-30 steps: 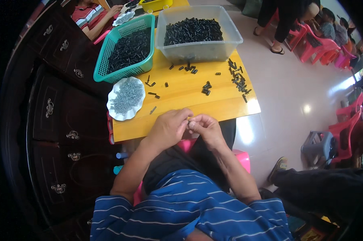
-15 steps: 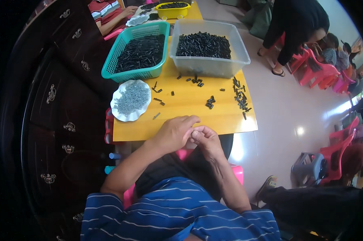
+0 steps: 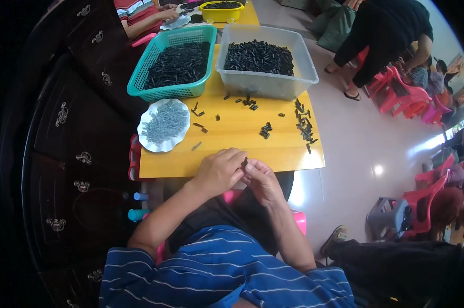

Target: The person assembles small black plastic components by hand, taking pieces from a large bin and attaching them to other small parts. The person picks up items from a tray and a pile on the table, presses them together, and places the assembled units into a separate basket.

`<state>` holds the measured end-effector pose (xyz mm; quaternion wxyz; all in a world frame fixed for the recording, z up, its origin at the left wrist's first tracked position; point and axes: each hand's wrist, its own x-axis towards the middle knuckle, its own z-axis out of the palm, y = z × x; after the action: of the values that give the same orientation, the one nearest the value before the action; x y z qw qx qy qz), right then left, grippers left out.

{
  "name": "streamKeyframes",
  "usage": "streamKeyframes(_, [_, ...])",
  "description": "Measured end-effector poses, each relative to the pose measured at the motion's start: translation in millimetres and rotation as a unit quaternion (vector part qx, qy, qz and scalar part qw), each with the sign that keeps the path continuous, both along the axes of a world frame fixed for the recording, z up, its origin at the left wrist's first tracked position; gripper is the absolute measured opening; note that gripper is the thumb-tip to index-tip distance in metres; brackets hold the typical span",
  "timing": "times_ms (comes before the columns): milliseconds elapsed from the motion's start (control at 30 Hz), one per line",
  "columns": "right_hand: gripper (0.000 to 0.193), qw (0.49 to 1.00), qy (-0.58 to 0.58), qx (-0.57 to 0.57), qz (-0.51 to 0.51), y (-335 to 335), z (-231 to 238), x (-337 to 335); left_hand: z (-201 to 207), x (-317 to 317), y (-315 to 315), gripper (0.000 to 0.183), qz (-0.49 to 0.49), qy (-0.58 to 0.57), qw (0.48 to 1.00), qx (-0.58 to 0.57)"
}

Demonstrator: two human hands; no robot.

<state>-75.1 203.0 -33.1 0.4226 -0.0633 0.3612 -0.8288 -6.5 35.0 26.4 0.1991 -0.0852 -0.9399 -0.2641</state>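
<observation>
My two hands meet at the near edge of the yellow table. Between them shows a small black plastic piece (image 3: 245, 161), pinched by the thumb and fingers of my right hand (image 3: 263, 182). My left hand (image 3: 220, 170) is closed beside it, back upward; its fingertips are hidden, so what they grip cannot be made out. Past my left hand lies a thin clear pin (image 3: 196, 146). A white wavy-rimmed plate (image 3: 162, 146) of similar clear pins stands at the left. Loose black cylinders (image 3: 265, 130) lie ahead, and several longer black pieces (image 3: 305, 126) form a pile at the right.
A green basket (image 3: 135, 88) and a clear plastic tub (image 3: 273, 86), both full of black pieces, stand at the table's far side. Dark drawers (image 3: 57, 169) rise at the left. Another person's hand (image 3: 169, 14) is at a farther table; someone in black bends among pink chairs (image 3: 404, 92).
My hands have shifted slightly, and the black piece now shows between them. The person in black has moved a little right. The view has tilted slightly.
</observation>
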Motion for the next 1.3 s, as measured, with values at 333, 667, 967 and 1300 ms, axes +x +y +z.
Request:
streamKeyframes(333, [0.014,1.0,0.005,0.009,-0.006,0.5,0.3,0.1,-4.8,-4.7,2.4,0.032,-0.007,0.056,0.998,-0.009])
streamKeyframes(667, [0.017,0.999,0.014,0.004,0.046,1.7,-3.6,0.7,-6.0,-6.0,-12.9,0.015,-0.079,0.082,0.992,-0.059])
streamKeyframes(967, [0.03,0.999,-0.024,-0.018,0.033,4.8,-4.9,0.9,3.6,-8.6,-12.4,0.019,-0.051,0.074,0.996,-0.027])
streamKeyframes(1300, [0.03,0.998,-0.03,-0.034,0.052,1.2,-7.0,-1.3,5.8,-7.5,-11.4,0.015,-0.032,0.062,0.997,-0.03])
